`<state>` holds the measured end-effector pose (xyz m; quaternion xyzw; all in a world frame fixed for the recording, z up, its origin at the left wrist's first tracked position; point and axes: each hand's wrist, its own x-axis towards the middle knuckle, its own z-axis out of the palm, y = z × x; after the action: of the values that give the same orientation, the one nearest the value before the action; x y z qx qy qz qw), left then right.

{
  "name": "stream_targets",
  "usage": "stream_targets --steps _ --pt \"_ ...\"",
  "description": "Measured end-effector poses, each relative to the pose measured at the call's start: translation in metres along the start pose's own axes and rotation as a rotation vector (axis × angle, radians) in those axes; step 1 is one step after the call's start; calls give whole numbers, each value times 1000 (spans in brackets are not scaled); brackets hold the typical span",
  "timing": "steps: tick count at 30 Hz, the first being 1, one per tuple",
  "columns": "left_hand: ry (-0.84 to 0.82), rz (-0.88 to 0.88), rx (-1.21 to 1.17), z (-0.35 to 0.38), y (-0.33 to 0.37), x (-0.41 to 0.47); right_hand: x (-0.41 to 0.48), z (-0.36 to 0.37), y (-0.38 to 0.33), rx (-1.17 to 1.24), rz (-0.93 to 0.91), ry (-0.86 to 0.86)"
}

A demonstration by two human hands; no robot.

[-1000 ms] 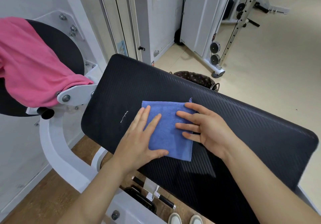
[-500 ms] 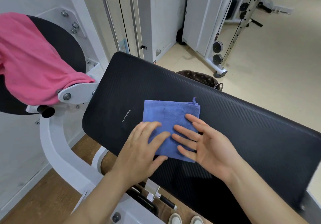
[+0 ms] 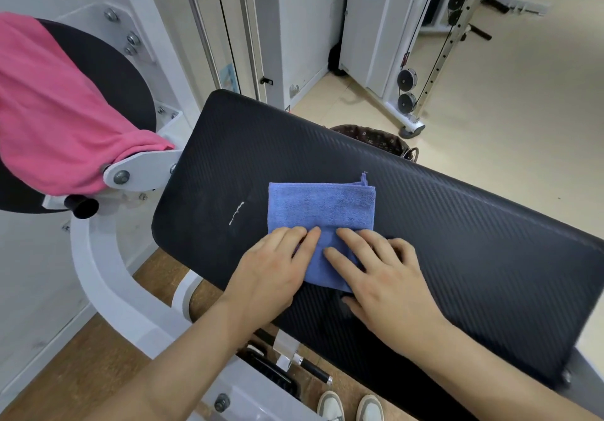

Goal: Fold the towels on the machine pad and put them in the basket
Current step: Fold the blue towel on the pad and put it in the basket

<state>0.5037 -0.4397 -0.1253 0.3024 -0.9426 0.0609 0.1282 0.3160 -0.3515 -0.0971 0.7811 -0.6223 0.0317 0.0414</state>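
A blue towel (image 3: 322, 206), folded into a small square, lies flat on the black machine pad (image 3: 457, 231). My left hand (image 3: 273, 273) rests palm down on the towel's near left corner, fingers apart. Flat beside it, my right hand (image 3: 380, 281) covers the near right part, fingers spread. Neither hand grips the cloth. A pink towel (image 3: 49, 110) hangs over a round black pad at the left. Behind the pad's far edge, the dark lined rim of the basket (image 3: 376, 137) shows on the floor.
A white machine frame (image 3: 98, 273) curves below the pad at the left. Cable columns and a weight stack (image 3: 405, 87) stand behind. Beige floor opens to the right beyond the basket. My shoes (image 3: 349, 407) show at the bottom.
Both hands have slid toward me along the blue towel, from its middle to its near edge. The far half of the towel now lies uncovered.
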Motion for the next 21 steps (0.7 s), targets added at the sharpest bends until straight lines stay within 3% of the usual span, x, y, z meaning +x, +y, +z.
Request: stream_targets --steps 4,7,12,16,21 --pt "-35 -119 -86 -6 -2 10 5 0 0 -79 36 82" --pt "-189 -235 -235 -20 3 9 12 -9 3 -72 -13 108" --pt "-390 -253 -427 -29 32 -19 -3 -30 8 101 -117 -141" --pt "-314 -235 -562 -23 58 -50 -15 -43 14 138 -101 -392" --pt "-243 -578 -951 -27 59 -64 -11 -46 24 274 -15 -439"
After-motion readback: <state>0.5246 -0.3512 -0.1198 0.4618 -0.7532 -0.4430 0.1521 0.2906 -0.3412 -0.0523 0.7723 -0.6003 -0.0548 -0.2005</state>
